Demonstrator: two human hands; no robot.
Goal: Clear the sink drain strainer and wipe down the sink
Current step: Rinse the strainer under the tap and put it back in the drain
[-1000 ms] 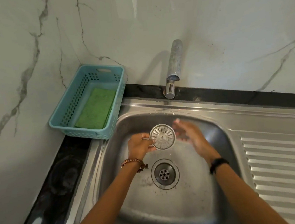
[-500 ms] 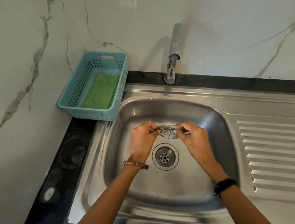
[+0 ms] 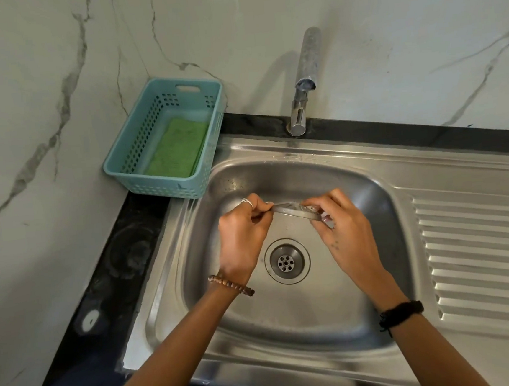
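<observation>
The strainer [image 3: 297, 211], a second ago upright, now lies flat, both hands [image 3: 244, 227] [image 3: 340, 216] pinching its rim above the drain [image 3: 287, 260], ready to go back

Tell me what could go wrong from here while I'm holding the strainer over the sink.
1. Both the left hand and the right hand only pinch the strainer by its rim; on wet metal it could slip and drop into the sink.
2. The drain sits uncovered right below, so any debris shaken loose may wash straight down.
3. The sponge lies off in the basket, so fetching it means a one-handed hold.
</observation>
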